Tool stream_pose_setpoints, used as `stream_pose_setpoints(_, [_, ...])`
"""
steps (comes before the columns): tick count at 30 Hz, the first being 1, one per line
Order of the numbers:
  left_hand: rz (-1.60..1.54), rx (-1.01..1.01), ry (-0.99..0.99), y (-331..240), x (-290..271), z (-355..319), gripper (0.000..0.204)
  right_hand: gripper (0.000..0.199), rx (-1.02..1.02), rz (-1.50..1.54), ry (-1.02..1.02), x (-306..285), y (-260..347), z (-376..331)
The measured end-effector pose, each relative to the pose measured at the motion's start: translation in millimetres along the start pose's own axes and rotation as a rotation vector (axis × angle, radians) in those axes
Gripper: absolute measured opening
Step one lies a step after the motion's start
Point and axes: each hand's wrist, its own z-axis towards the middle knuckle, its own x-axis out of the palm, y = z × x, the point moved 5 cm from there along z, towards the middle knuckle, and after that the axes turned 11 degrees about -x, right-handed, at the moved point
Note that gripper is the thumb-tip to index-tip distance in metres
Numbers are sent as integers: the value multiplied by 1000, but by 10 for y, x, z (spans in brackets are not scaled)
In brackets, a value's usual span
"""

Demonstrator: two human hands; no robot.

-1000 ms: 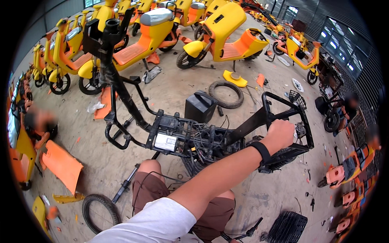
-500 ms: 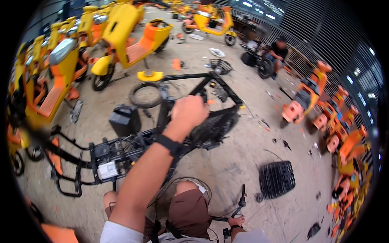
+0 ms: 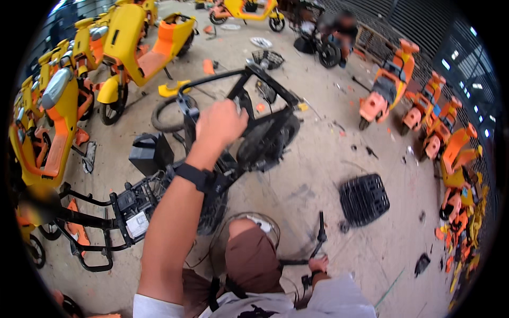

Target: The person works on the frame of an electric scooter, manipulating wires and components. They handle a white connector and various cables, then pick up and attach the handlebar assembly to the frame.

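Note:
A stripped black scooter frame (image 3: 289, 95) with its rear wheel (image 3: 286, 132) lies in front of me on the concrete floor. My left hand (image 3: 220, 124) is closed at the frame's upper tube; its fingertips are hidden behind the back of the hand. Low on the right, my right hand (image 3: 318, 263) grips a black handlebar (image 3: 321, 233) near its bend, with cables hanging beside it. The frame's battery bay and wiring (image 3: 139, 204) show left of my left forearm.
A black box (image 3: 151, 153) and a loose tyre (image 3: 164, 116) lie beyond the frame. To the right is a black slatted plastic part (image 3: 365, 199). Yellow scooters (image 3: 124, 42) stand on the left, orange ones (image 3: 389, 79) on the right. A person (image 3: 339, 32) sits at the back.
My view has shifted, so the floor items and scooters sit further left and higher. Both hands stay on the same parts, the left at the frame and the right at the handlebar.

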Motion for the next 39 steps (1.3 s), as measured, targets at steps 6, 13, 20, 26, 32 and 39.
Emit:
stream_pose_setpoints(6, [39,16,27,-22,-13,43,38,92,-35,47,-28,5,-95,107])
stream_pose_setpoints(13, [0,-3,29,-40,-9,25,38,86,-49,34,-39,-2,-134,124])
stream_pose_setpoints(20, [-23,9,21,-17,-4,31,37,91,-51,58,-11,-48,-91,102])
stream_pose_setpoints(26, [-31,25,6,-38,-9,23,37,85,-99,34,-86,-37,-93,94])
stream_pose_setpoints(32, [-21,11,17,-32,-10,23,37,86,-75,34,-62,-29,-68,105])
stream_pose_setpoints(39, [-19,38,-17,-74,-66,-18,37,90,-51,45,-9,-7,-94,130])
